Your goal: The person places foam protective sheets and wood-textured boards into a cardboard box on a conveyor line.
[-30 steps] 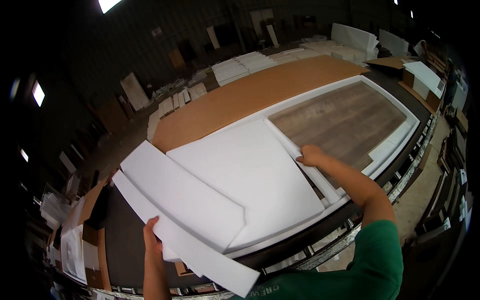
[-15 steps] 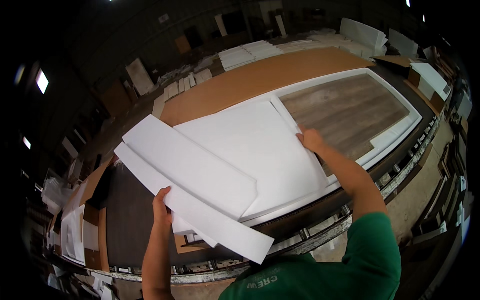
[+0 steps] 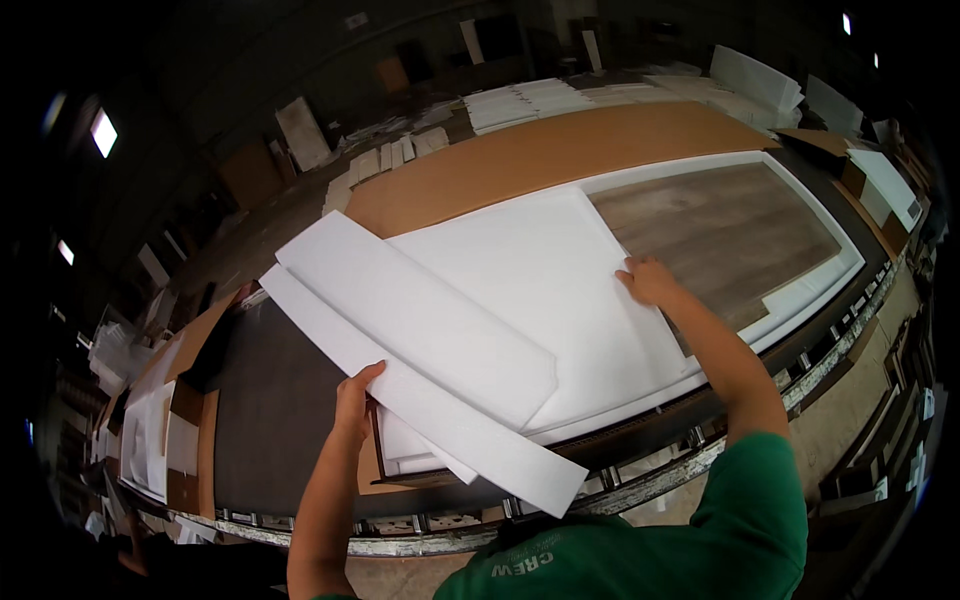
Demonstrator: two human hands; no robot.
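Observation:
My left hand (image 3: 355, 395) grips the near edge of two long white foam strips (image 3: 420, 330) lifted at an angle above the workbench. My right hand (image 3: 648, 280) presses flat on the right edge of a large white foam sheet (image 3: 540, 280) that covers the left part of a grey-brown wood panel (image 3: 715, 230). The panel lies in a white foam frame (image 3: 835, 285) on a brown cardboard sheet (image 3: 540, 150). The foam strips overlap the left part of the sheet.
A dark tabletop (image 3: 280, 410) lies under the strips at the left, with a metal edge rail (image 3: 640, 480) along the front. Stacks of white foam pieces (image 3: 520, 100) sit behind the bench, more white pieces (image 3: 150, 440) at far left, boxes (image 3: 880, 180) at right.
The foam strips in my left hand have shifted right and up over the sheet. My right hand has slid slightly along the sheet's right edge.

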